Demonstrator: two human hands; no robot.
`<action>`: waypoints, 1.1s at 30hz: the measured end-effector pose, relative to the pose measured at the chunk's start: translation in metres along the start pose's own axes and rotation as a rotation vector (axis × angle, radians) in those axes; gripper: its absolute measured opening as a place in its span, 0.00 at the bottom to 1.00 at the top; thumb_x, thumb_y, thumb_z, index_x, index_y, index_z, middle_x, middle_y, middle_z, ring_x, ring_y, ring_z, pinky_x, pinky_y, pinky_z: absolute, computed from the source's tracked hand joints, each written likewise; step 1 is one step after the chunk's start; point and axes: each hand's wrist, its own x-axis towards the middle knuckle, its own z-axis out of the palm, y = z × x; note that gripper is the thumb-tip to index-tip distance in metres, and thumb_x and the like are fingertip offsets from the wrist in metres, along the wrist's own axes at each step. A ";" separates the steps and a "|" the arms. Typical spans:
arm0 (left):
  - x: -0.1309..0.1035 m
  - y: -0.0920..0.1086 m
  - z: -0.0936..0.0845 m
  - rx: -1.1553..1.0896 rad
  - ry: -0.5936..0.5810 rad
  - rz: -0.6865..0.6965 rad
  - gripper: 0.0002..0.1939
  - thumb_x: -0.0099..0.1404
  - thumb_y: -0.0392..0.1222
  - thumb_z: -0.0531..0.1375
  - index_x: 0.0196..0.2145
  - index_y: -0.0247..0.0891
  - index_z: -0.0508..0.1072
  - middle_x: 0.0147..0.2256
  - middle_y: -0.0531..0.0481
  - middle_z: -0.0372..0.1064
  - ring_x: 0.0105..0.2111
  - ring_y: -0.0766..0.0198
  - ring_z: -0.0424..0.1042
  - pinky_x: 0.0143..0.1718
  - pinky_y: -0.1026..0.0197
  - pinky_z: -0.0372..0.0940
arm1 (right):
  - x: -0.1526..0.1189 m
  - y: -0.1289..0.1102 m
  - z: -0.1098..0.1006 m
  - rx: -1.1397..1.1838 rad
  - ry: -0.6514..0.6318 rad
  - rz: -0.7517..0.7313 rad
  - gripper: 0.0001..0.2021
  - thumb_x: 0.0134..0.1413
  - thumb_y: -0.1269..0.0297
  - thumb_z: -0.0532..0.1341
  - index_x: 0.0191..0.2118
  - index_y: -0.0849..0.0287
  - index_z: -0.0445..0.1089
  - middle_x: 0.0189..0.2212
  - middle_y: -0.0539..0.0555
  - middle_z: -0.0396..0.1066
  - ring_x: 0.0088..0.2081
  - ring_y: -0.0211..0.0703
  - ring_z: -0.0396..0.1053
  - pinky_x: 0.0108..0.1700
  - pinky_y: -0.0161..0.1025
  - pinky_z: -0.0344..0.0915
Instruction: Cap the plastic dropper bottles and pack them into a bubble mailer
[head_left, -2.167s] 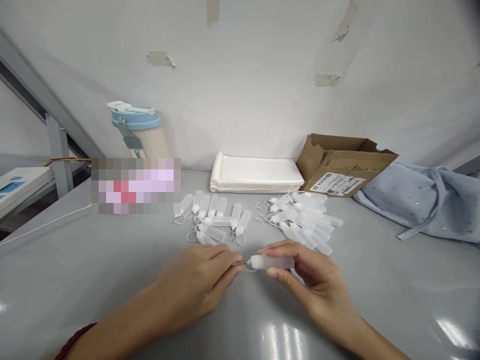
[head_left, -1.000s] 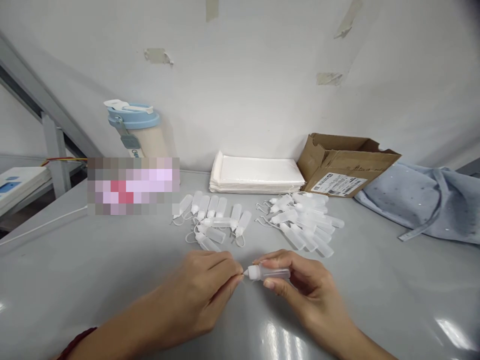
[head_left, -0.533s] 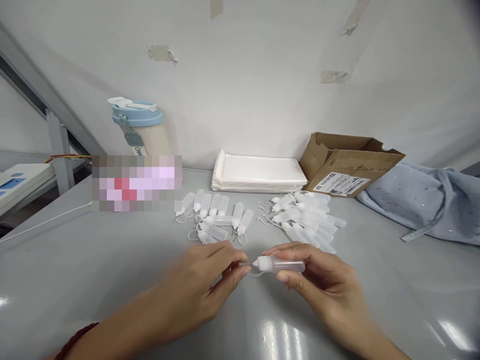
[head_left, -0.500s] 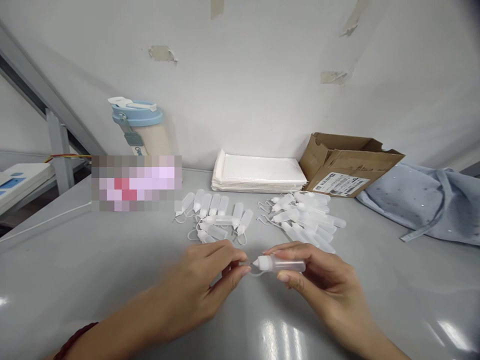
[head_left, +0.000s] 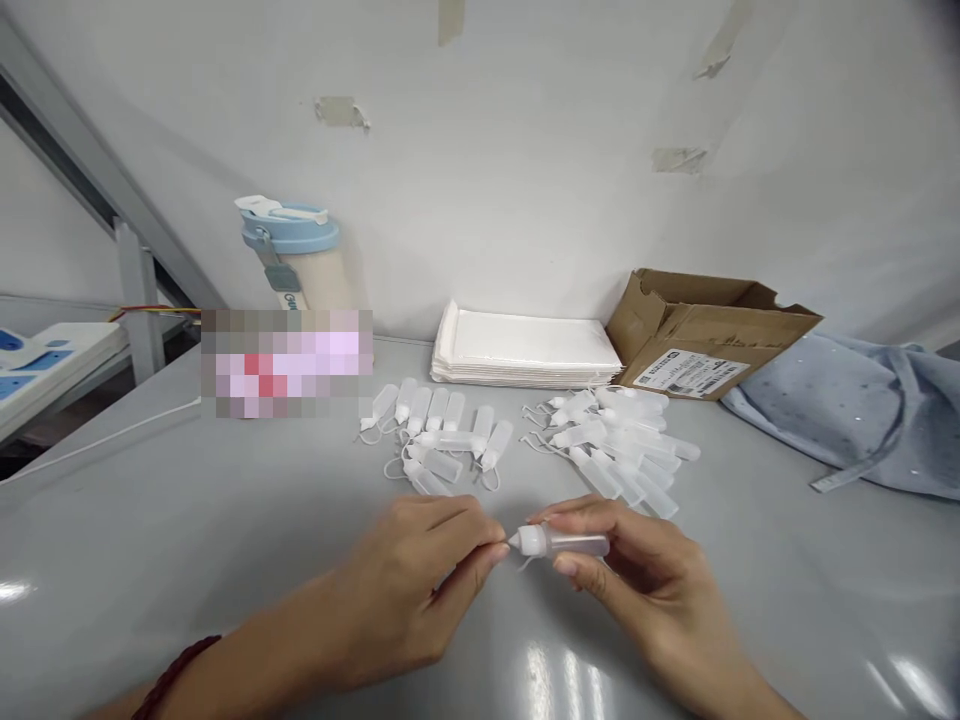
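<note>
My right hand (head_left: 637,570) holds a small dropper bottle (head_left: 574,542) on its side between thumb and fingers. The bottle is translucent, with a white collar and a pointed nozzle facing left. At the nozzle's tip, my left hand (head_left: 439,570) has thumb and forefinger pinched together; what lies between them is hidden. A thin white tether (head_left: 527,564) hangs below the collar. Behind my hands, similar bottles with looped tethers lie in a spread group (head_left: 451,440) on the left and a denser pile (head_left: 626,445) on the right.
A grey table (head_left: 285,520) carries everything. Along the wall stand a tumbler with a blue lid (head_left: 292,235), a stack of white padded envelopes (head_left: 529,345) and an open cardboard box (head_left: 720,335). Blue-grey cloth (head_left: 870,410) lies at right. A blurred pink item (head_left: 289,365) sits at left.
My left fingertips have come right up to the nozzle tip, closing the small gap. The tether now dangles under the collar. The whole view has shifted slightly.
</note>
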 end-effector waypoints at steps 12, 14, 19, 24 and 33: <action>-0.001 -0.008 -0.001 0.082 -0.125 -0.077 0.05 0.66 0.36 0.54 0.40 0.40 0.67 0.32 0.54 0.70 0.32 0.64 0.70 0.34 0.62 0.63 | -0.001 0.007 0.004 -0.077 -0.038 0.022 0.09 0.53 0.66 0.62 0.41 0.47 0.73 0.38 0.47 0.76 0.39 0.42 0.73 0.37 0.36 0.69; 0.002 -0.008 -0.003 0.080 -0.125 -0.113 0.05 0.65 0.36 0.55 0.40 0.40 0.67 0.32 0.54 0.69 0.32 0.64 0.69 0.34 0.62 0.62 | 0.000 0.007 0.004 -0.068 -0.001 0.036 0.09 0.54 0.66 0.62 0.41 0.46 0.73 0.39 0.47 0.76 0.39 0.42 0.73 0.36 0.36 0.69; 0.006 -0.008 -0.008 0.038 -0.086 -0.133 0.04 0.66 0.36 0.53 0.34 0.39 0.67 0.28 0.55 0.66 0.26 0.67 0.66 0.29 0.64 0.60 | 0.001 0.004 0.002 -0.055 0.065 0.070 0.08 0.54 0.65 0.63 0.40 0.45 0.73 0.39 0.47 0.76 0.39 0.41 0.72 0.34 0.34 0.68; 0.003 -0.008 -0.006 0.027 -0.048 -0.074 0.05 0.67 0.33 0.52 0.36 0.39 0.67 0.30 0.54 0.68 0.29 0.67 0.67 0.31 0.64 0.60 | -0.001 0.006 0.004 -0.027 0.042 0.066 0.07 0.53 0.65 0.62 0.39 0.47 0.73 0.38 0.47 0.76 0.39 0.42 0.73 0.35 0.35 0.69; -0.004 -0.007 0.000 0.029 -0.067 -0.003 0.07 0.66 0.30 0.52 0.37 0.38 0.67 0.31 0.52 0.68 0.30 0.66 0.69 0.33 0.64 0.63 | -0.003 0.011 0.006 -0.004 -0.012 0.028 0.08 0.53 0.70 0.61 0.39 0.51 0.73 0.37 0.49 0.76 0.40 0.41 0.73 0.36 0.35 0.69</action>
